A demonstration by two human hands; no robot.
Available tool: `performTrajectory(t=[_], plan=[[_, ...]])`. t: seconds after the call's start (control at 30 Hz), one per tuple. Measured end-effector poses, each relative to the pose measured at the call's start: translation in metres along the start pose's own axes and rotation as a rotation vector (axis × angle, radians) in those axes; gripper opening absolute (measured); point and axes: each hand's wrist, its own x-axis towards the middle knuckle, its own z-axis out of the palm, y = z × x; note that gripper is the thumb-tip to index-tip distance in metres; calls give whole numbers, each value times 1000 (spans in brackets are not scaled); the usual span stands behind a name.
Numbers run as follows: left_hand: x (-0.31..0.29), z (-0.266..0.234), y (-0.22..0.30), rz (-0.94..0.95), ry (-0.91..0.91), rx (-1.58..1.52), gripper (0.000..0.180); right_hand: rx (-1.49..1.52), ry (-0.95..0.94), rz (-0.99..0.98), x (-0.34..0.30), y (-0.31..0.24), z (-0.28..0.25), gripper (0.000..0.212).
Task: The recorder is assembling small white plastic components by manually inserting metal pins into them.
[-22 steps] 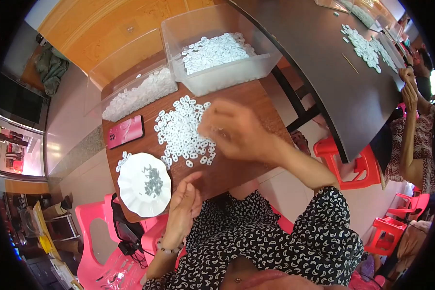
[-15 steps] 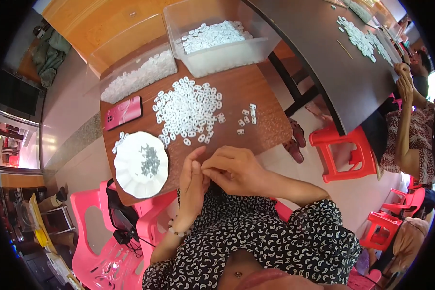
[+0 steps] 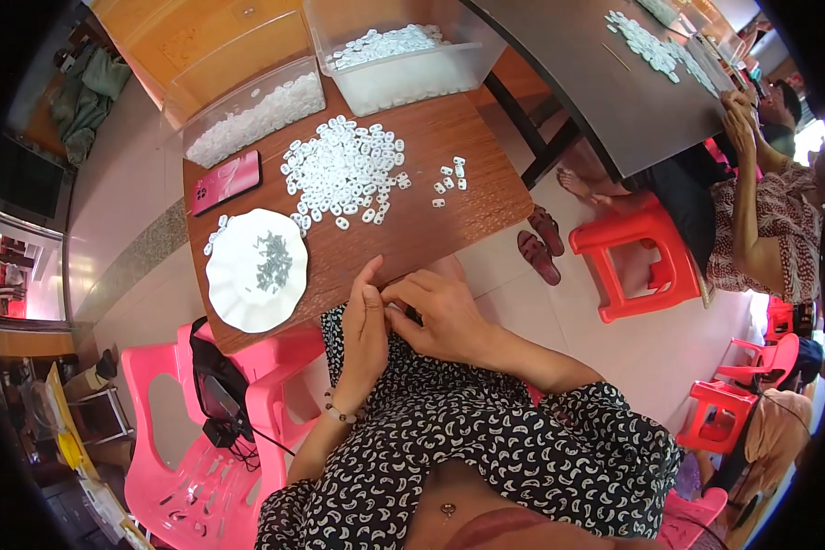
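My left hand [image 3: 368, 332] and my right hand [image 3: 438, 316] meet in front of me, just off the table's near edge. On the left, the index finger points up while the other fingers press together around something hidden. My right thumb and fingertips pinch against it; whatever lies between them is too small to make out. Nearest to my left hand is a white scalloped plate [image 3: 232, 293] bearing a pile of small grey pins [image 3: 274, 260]. Beyond it spreads a heap of small white two-holed oval pieces [image 3: 346, 170]. Several similar pieces [image 3: 449, 185] lie apart to the right.
A wooden table [image 3: 412, 238] carries a pink phone [image 3: 226, 182] at its left edge. Behind the heap stand two clear bins [image 3: 403, 87] with white pieces. A dark table [image 3: 605, 119] is at right, where another person [image 3: 765, 225] sits. Pink chair [image 3: 188, 449] left; red stool [image 3: 628, 247] right.
The view has shifted, so the table and everything on it sit higher and slightly further left in the picture. My hands stay together, with the right fingers slightly more curled.
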Motion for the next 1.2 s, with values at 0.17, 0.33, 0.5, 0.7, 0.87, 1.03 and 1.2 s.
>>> performTrajectory(t=[0.17,0.33,0.5,0.7,0.87,1.03,1.2], plan=[[-1,2,9,-52,-15,-108,51,79,-14,29,-3,2,-1,17],[-1,3,19,-125,-44,-166,50,-61,68,-97,0,0,0,16],[-2,8,28,-196,-38,-283,46,-38,81,-109,2,5,-3,11],[25,-24,46,-151,11,-353,24,25,262,-83,41,-4,-18,6],[15,-34,65,-169,-18,-285,27,-42,177,-225,45,-13,-21,9],[-3,-32,48,-200,-62,-249,23,-82,65,-234,20,-6,-21,11],[-10,-32,45,-310,-156,-279,24,-14,-14,-247,9,-4,-27,12]])
